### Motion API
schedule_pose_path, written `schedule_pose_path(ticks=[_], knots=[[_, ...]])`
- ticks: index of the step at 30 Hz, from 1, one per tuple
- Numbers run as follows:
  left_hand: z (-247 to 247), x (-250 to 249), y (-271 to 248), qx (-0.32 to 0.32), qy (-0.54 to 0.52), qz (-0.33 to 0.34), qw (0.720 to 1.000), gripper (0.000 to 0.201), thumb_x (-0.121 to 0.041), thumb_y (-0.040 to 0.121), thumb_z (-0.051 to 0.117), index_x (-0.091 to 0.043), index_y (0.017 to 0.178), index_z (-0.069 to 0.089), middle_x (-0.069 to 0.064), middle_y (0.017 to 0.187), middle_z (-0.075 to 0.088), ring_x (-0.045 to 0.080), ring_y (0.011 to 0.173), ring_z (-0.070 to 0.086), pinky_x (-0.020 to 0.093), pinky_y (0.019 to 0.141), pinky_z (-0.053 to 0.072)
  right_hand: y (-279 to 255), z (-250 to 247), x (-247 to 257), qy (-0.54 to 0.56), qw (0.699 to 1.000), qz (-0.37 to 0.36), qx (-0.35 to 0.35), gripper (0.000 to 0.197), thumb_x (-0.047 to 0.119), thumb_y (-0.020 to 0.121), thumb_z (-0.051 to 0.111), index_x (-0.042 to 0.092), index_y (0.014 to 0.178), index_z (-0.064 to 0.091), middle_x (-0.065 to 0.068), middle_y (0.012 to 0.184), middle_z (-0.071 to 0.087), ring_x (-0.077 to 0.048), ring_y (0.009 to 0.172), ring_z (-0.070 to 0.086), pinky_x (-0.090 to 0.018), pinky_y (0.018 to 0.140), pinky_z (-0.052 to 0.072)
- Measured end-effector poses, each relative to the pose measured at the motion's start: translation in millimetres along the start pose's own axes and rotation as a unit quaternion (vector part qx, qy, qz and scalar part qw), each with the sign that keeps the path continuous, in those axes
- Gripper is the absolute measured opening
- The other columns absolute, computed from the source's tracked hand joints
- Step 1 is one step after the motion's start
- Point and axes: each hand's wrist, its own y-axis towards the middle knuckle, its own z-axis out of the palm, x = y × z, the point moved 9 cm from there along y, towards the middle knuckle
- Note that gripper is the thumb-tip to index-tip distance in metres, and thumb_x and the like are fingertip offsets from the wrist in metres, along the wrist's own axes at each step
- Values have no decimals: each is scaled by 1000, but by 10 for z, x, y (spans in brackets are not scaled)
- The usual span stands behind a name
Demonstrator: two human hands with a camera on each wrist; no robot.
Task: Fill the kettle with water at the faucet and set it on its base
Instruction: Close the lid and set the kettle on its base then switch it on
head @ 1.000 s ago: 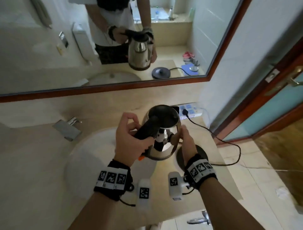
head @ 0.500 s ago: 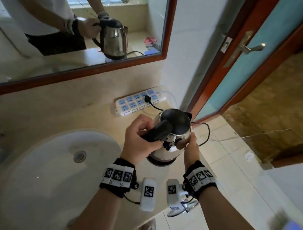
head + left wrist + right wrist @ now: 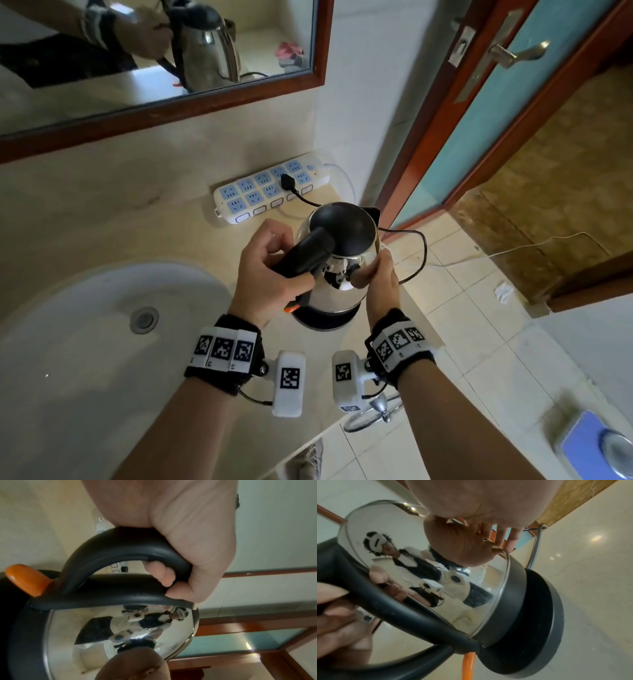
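The steel kettle (image 3: 337, 291) with a dark top stands upright on its round black base (image 3: 322, 321) at the counter's right end. My left hand (image 3: 270, 274) grips the black handle (image 3: 308, 250) from the left, fingers wrapped through the loop (image 3: 161, 573). My right hand (image 3: 380, 281) lies against the kettle's right side, palm and fairly straight fingers (image 3: 511, 539) pressed to the steel (image 3: 385, 527). In the right wrist view the kettle's black bottom rests on the base (image 3: 544, 615). An orange switch (image 3: 25, 580) sticks out under the handle.
A white power strip (image 3: 270, 192) lies against the back wall behind the kettle, with the base's black cord (image 3: 419, 260) plugged in. The white sink basin (image 3: 85, 342) is to the left. The counter edge drops to tiled floor on the right, by a door (image 3: 496, 102).
The kettle has travelled right from beside the sink and come down onto the base. Both hands stayed on it. My head has turned right, so the faucet left the view.
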Motion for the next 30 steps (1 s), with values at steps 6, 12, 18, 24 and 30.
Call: schedule_pose_path(ticks=[6,12,18,24,30], knots=[[29,-40,-33,43,30,11,999,43,7,64,74,-8,95,48,22,91,61,41,83,67,60,61,58,-76,-25,39,-5,1000,4,-16,35,38,102,29,14,82,45,-7,77,56,-10,65,53,-25,73,41],[40,-4,-222,6,40,-6,999,45,2,63,75,-18,91,46,25,91,56,48,71,61,58,52,52,-79,80,154,-5,1000,15,19,38,36,104,27,17,74,43,-2,61,46,-6,48,46,-26,67,38],[0,44,-373,-23,52,-1,998,45,-6,60,75,-18,90,45,26,87,53,49,69,59,59,49,52,-50,97,157,-31,999,-2,38,39,36,101,30,13,74,47,-6,61,50,-14,58,53,-27,70,39],[-7,-27,-410,4,77,-18,997,48,4,63,76,-20,91,45,18,87,56,46,73,62,60,53,54,-74,78,105,-31,999,-35,29,38,40,95,30,20,70,49,-13,67,57,-22,67,58,-30,76,43],[87,-91,-316,43,99,-23,994,43,4,67,75,-11,94,46,18,95,61,43,84,66,61,60,58,-97,-75,4,-16,999,-29,-23,38,32,99,30,16,71,51,-2,58,55,-18,61,53,-32,75,44]])
